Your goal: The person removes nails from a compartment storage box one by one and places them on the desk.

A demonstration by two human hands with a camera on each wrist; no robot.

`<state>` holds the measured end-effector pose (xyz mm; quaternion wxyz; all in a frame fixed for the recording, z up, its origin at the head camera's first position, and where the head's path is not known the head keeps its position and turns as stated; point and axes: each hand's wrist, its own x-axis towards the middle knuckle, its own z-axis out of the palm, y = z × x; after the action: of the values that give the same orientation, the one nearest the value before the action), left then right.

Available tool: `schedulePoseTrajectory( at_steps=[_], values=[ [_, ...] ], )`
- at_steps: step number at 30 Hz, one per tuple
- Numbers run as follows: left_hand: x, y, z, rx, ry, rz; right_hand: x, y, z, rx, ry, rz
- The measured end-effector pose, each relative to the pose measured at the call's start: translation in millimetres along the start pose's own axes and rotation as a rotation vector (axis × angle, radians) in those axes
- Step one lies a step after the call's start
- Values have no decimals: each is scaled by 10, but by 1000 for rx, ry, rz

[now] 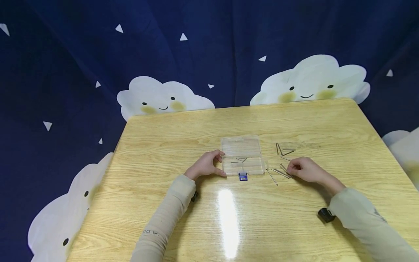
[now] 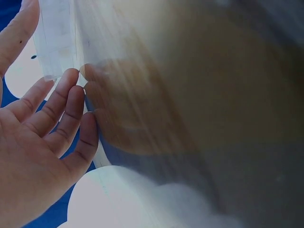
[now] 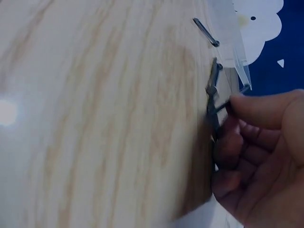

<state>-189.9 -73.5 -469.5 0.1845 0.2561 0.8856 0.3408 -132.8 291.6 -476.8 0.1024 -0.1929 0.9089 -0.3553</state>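
A clear plastic box [image 1: 231, 174] lies on the table with its lid [image 1: 240, 146] swung back and a blue latch [image 1: 243, 177] at the front. Inside it are several small nails [image 1: 241, 159]. My left hand [image 1: 206, 164] holds the box's left end between thumb and fingers; in the left wrist view its fingertips [image 2: 73, 92] rest on the table. To the right of the box, my right hand [image 1: 306, 170] pinches a nail [image 3: 221, 106] between thumb and index finger, close over other nails [image 1: 280, 173] on the tabletop.
More loose nails [image 1: 288, 150] lie behind my right hand, and a single nail [image 1: 272, 177] rests beside the box's right end. The wooden table [image 1: 157, 145] reaches back to a dark blue curtain [image 1: 196, 62] with cloud figures.
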Motion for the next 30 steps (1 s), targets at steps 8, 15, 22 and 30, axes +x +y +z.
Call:
schedulePoseTrajectory(
  at_steps=[8,15,22,30],
  values=[
    [16,-10,6,18,-7,-12,53,-6,62,-74,22,67],
    [5,10,-10,6,-25,-28,66,-22,46,-34,16,76],
    [-8,1,-6,10,-25,-24,112,-24,22,103,4,27],
    [21,-3,-8,10,-24,-16,287,-35,58,197,161,-146]
  ],
)
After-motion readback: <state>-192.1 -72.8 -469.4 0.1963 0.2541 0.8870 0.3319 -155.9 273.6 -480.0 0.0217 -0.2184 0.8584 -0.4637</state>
